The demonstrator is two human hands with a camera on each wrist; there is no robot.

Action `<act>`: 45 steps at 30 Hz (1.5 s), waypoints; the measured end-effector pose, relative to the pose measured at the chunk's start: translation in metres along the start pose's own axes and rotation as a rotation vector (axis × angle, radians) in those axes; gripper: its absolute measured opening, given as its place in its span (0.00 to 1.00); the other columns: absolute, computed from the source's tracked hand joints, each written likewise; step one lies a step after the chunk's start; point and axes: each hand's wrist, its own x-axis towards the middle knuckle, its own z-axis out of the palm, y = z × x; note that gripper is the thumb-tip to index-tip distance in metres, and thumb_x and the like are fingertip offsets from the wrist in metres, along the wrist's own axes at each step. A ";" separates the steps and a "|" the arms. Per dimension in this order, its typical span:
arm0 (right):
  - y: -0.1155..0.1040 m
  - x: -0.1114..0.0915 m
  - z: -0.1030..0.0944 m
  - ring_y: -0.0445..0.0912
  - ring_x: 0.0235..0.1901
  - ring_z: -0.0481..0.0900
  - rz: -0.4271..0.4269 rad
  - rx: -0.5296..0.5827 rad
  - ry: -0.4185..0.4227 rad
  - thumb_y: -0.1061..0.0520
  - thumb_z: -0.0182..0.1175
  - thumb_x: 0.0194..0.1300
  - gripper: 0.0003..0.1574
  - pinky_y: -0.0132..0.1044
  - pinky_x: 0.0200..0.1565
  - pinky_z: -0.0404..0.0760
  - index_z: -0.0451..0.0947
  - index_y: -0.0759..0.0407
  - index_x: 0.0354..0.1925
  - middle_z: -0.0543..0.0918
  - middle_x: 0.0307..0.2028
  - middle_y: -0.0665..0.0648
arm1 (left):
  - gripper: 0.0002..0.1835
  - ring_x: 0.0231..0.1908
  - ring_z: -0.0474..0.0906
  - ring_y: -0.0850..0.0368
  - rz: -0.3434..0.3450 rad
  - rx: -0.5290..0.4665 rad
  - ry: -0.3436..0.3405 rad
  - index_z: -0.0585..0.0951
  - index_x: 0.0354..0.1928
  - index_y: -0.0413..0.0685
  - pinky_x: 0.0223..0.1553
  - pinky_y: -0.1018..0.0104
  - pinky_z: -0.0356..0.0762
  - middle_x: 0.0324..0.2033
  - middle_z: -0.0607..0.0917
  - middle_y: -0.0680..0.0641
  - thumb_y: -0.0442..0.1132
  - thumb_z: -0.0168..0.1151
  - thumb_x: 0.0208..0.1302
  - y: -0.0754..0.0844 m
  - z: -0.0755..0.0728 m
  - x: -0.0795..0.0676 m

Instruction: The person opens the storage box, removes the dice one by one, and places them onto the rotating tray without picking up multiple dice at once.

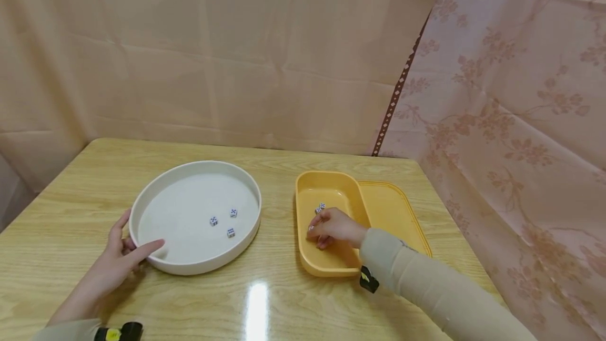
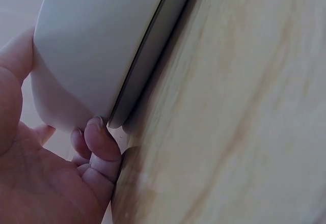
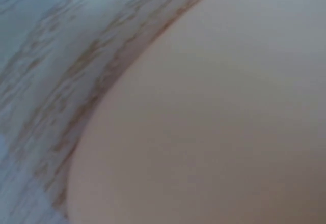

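Observation:
A round white tray [image 1: 189, 199] lies on the table with three white dice, one of them a die [image 1: 214, 221] with blue pips, on its floor. At its near left rim my left hand [image 1: 120, 257] grips the wall, thumb over the rim and fingers outside; the left wrist view shows the fingers [image 2: 102, 142] against the tray's outer wall [image 2: 97, 51]. My right hand [image 1: 333, 228] reaches down inside a yellow box [image 1: 326, 270], pinching a die [image 1: 310, 229] at the fingertips. Just beyond it, two dice [image 1: 320, 208] lie in the box.
A flat yellow lid [image 1: 393, 209] lies to the right of the box, partly behind the box and the right forearm. The wooden table [image 1: 279, 304] ends at a beige cloth [image 1: 236, 67] behind and a pink flowered curtain [image 1: 521, 146] on the right.

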 end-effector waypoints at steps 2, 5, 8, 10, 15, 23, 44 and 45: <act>0.000 0.000 -0.001 0.41 0.20 0.80 -0.016 0.009 -0.005 0.65 0.65 0.61 0.09 0.34 0.28 0.84 0.76 0.69 0.39 0.84 0.27 0.55 | 0.59 0.32 0.68 0.63 -0.003 -0.002 -0.004 0.17 0.74 0.51 0.33 0.70 0.68 0.38 0.70 0.49 0.56 0.57 0.71 0.001 0.000 0.000; -0.002 -0.001 -0.004 0.42 0.20 0.81 -0.033 -0.003 -0.010 0.64 0.64 0.62 0.10 0.36 0.29 0.84 0.75 0.68 0.39 0.86 0.28 0.57 | 0.60 0.32 0.69 0.63 -0.005 0.003 -0.003 0.17 0.74 0.51 0.33 0.70 0.68 0.38 0.70 0.49 0.57 0.57 0.70 0.001 0.000 0.000; -0.005 -0.002 -0.005 0.43 0.21 0.81 -0.039 -0.008 -0.015 0.63 0.65 0.62 0.10 0.37 0.30 0.85 0.75 0.67 0.39 0.87 0.31 0.60 | 0.59 0.31 0.69 0.62 -0.003 -0.001 -0.002 0.17 0.74 0.51 0.33 0.69 0.69 0.38 0.71 0.48 0.56 0.57 0.71 0.001 0.000 0.000; -0.008 -0.004 -0.005 0.43 0.21 0.82 -0.048 -0.005 -0.021 0.62 0.64 0.62 0.10 0.36 0.31 0.85 0.75 0.67 0.39 0.87 0.32 0.61 | 0.59 0.31 0.70 0.62 -0.003 -0.005 -0.002 0.17 0.74 0.52 0.32 0.69 0.69 0.38 0.71 0.48 0.56 0.57 0.71 0.001 0.000 0.000; -0.011 -0.006 -0.004 0.43 0.23 0.82 -0.081 0.030 -0.044 0.64 0.62 0.64 0.09 0.37 0.32 0.85 0.74 0.68 0.40 0.86 0.34 0.62 | 0.59 0.30 0.68 0.62 0.002 -0.010 -0.001 0.17 0.74 0.51 0.32 0.69 0.68 0.36 0.69 0.49 0.57 0.57 0.71 -0.001 0.000 0.000; -0.012 -0.007 -0.001 0.44 0.24 0.82 -0.107 0.043 -0.058 0.63 0.62 0.64 0.12 0.38 0.34 0.85 0.74 0.71 0.43 0.84 0.31 0.58 | 0.59 0.31 0.66 0.63 0.006 -0.008 0.009 0.18 0.74 0.51 0.32 0.69 0.66 0.36 0.68 0.50 0.56 0.56 0.71 -0.001 0.001 -0.001; -0.040 -0.019 -0.003 0.45 0.26 0.84 -0.172 0.091 -0.053 0.63 0.63 0.64 0.14 0.40 0.37 0.86 0.76 0.71 0.45 0.83 0.32 0.54 | 0.59 0.31 0.67 0.63 -0.009 -0.011 0.007 0.17 0.74 0.53 0.32 0.70 0.67 0.36 0.68 0.50 0.57 0.57 0.71 0.000 0.001 -0.001; -0.042 -0.020 -0.003 0.45 0.26 0.84 -0.170 0.089 -0.051 0.63 0.64 0.64 0.14 0.40 0.37 0.86 0.76 0.70 0.45 0.83 0.32 0.54 | 0.59 0.31 0.67 0.63 -0.011 -0.015 0.004 0.17 0.74 0.53 0.32 0.70 0.67 0.36 0.68 0.50 0.57 0.56 0.71 0.000 0.001 -0.001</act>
